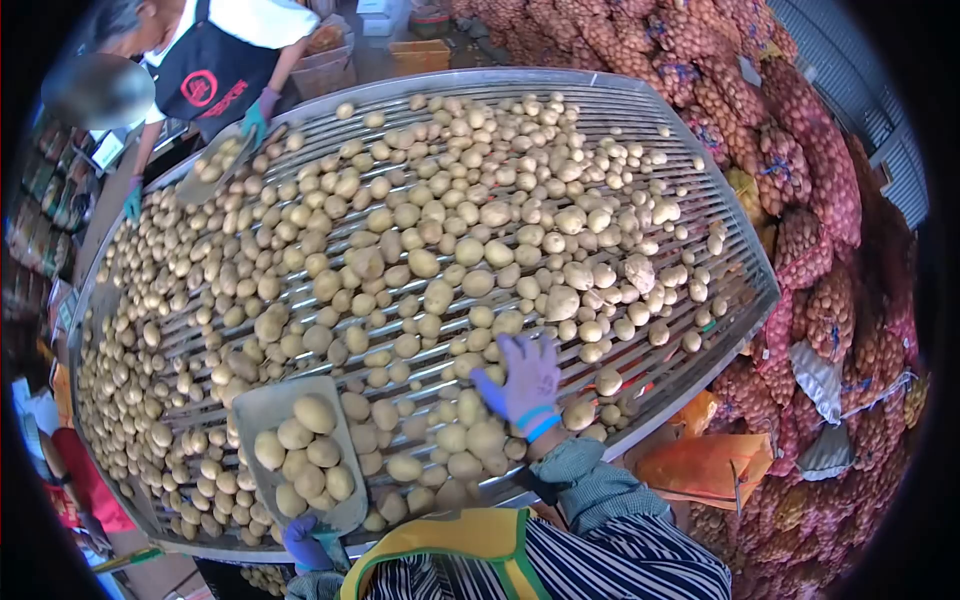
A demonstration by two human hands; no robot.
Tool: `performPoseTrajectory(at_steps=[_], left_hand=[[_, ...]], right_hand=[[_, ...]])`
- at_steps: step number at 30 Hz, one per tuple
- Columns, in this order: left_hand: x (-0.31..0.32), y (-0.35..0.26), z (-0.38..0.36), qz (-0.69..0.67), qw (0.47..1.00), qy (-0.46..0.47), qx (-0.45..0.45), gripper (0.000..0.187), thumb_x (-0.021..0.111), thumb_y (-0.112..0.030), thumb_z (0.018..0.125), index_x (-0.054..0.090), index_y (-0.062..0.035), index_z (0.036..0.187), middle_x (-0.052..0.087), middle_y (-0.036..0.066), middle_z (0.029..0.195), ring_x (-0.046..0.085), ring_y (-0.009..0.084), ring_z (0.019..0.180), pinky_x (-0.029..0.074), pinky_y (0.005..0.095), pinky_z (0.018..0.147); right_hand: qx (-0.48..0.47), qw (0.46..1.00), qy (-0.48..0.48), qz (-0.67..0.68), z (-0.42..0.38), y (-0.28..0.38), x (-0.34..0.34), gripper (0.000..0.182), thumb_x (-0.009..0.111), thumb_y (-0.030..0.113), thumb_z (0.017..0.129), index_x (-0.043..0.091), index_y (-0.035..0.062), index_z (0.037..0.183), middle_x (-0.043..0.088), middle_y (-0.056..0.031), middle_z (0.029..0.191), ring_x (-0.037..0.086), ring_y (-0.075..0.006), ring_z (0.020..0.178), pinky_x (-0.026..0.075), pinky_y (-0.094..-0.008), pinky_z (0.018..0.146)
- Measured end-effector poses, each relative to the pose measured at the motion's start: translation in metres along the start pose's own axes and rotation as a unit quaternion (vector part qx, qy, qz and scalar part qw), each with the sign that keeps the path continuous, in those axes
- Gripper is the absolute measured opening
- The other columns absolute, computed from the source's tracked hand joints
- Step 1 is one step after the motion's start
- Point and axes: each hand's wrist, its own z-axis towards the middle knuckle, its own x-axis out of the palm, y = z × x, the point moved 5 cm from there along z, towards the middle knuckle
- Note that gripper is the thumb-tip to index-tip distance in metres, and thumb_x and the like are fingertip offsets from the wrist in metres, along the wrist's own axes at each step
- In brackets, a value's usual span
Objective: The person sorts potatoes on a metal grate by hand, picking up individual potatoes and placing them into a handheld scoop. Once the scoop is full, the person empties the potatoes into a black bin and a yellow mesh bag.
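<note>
My left hand [303,543], in a purple glove, grips the handle end of a shallow scoop [257,410] at the near edge. Several potatoes [315,412] lie in the scoop, which sits over the near left part of a slatted metal table [712,362]. My right hand [527,383], gloved in purple with a blue band at the wrist, is spread palm down over the slats. Its thumb is close beside loose potatoes [480,436], and nothing shows in its grasp. Many more potatoes cover the slats.
Across the table at the far left, a person in a dark apron [215,80] with teal gloves holds another scoop [205,180] with potatoes. Red mesh sacks [805,190] pile up along the right. An orange bag [705,465] hangs by the near right rim. Bins [420,57] stand behind.
</note>
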Motion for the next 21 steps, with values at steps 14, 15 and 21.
performPoseTrajectory(at_steps=[14, 15, 21], left_hand=[[0.002, 0.011, 0.014, 0.117, 0.99, 0.028, 0.077, 0.005, 0.055, -0.007, 0.076, 0.06, -0.0047, 0.075, 0.06, 0.006, 0.078, 0.058, 0.02, 0.074, 0.05, 0.0331, 0.073], [0.002, 0.011, 0.013, 0.117, 0.99, 0.024, 0.073, 0.006, 0.055, -0.007, 0.076, 0.06, -0.0046, 0.077, 0.061, 0.006, 0.079, 0.058, 0.0203, 0.075, 0.05, 0.0331, 0.074], [0.002, 0.012, 0.011, 0.116, 0.993, 0.008, 0.03, 0.012, 0.052, -0.007, 0.081, 0.062, -0.0038, 0.087, 0.063, 0.008, 0.086, 0.059, 0.0223, 0.079, 0.049, 0.0329, 0.079]], right_hand=[[0.042, 0.99, -0.135, -0.021, 0.281, -0.146, -0.041, 0.056, 0.057, 0.053, 0.085, 0.058, 0.013, 0.125, 0.059, -0.0146, 0.114, 0.053, -0.0348, 0.11, 0.042, -0.0467, 0.094], [0.075, 0.994, -0.084, -0.016, 0.296, -0.154, -0.033, 0.059, 0.057, 0.054, 0.084, 0.057, 0.0157, 0.128, 0.058, -0.0149, 0.119, 0.052, -0.0354, 0.114, 0.041, -0.0473, 0.097], [0.147, 0.989, -0.02, -0.018, 0.293, -0.136, -0.022, 0.06, 0.06, 0.057, 0.079, 0.057, 0.0249, 0.131, 0.05, -0.0146, 0.132, 0.044, -0.0353, 0.124, 0.039, -0.0462, 0.102]])
